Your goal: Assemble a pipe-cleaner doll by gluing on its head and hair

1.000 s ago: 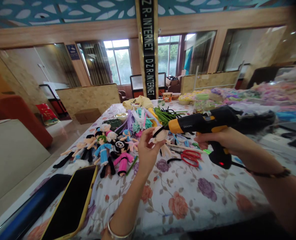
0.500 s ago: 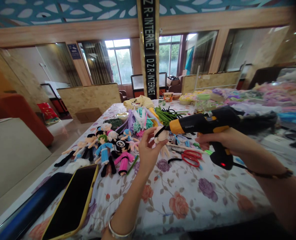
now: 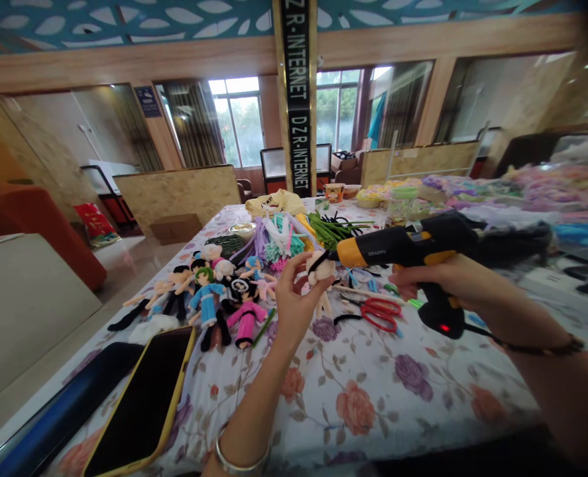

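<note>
Black-and-yellow glue gun (image 3: 388,248) held at small cream fuzzy doll (image 3: 324,270)

Left hand (image 3: 297,301): thumb and fingers pinch the doll by its head, raised above the white flower-printed tablecloth (image 3: 318,404); pale legs hang below. Black fuzzy strip (image 3: 317,261) lies across the head.

Right hand (image 3: 440,277): fingers closed round the gun's handle, forefinger near the trigger; pressed or not, cannot tell. Nozzle points left at the strip; contact cannot be made out. Red light glows at the handle's base.

Containers: shallow round tub with shiny rim (image 3: 242,229) beyond the finished-looking dolls (image 3: 209,295), contents unclear. Orange-red printed paper tub (image 3: 334,192) at the table's far edge, inside hidden. Open brown cardboard box (image 3: 342,162) behind the table holds dark items, too small to name. Second brown cardboard box (image 3: 175,229) on the floor at left, contents unseen. Crumpled cream printed bag (image 3: 275,203) lies behind bundled coloured fuzzy stems (image 3: 281,238).

Red-handled scissors (image 3: 380,313) rest on the cloth, below the gun. Yellow-cased phone (image 3: 142,401) near left.
</note>
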A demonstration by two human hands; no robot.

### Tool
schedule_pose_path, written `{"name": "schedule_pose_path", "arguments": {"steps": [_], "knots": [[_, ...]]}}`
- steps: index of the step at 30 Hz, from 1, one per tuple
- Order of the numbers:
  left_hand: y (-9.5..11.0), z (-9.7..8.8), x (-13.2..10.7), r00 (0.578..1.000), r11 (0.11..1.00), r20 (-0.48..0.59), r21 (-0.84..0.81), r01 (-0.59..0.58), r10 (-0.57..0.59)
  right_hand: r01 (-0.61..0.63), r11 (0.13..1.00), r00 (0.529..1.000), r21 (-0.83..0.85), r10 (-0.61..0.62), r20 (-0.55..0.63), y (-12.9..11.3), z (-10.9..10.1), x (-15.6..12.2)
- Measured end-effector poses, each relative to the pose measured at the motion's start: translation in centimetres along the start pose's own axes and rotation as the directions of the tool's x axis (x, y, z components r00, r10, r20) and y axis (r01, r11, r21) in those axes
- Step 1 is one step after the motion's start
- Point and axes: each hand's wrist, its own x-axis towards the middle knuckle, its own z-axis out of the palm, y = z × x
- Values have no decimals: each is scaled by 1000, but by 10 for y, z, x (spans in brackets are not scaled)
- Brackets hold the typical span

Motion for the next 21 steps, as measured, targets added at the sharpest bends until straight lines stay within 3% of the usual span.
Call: {"name": "schedule_pose_path", "arguments": {"steps": [21], "knots": [[3,-1,-1,1000,999,6,40,7,-7,5,999,1000,-41,-4,21,-1,0,0]]}}
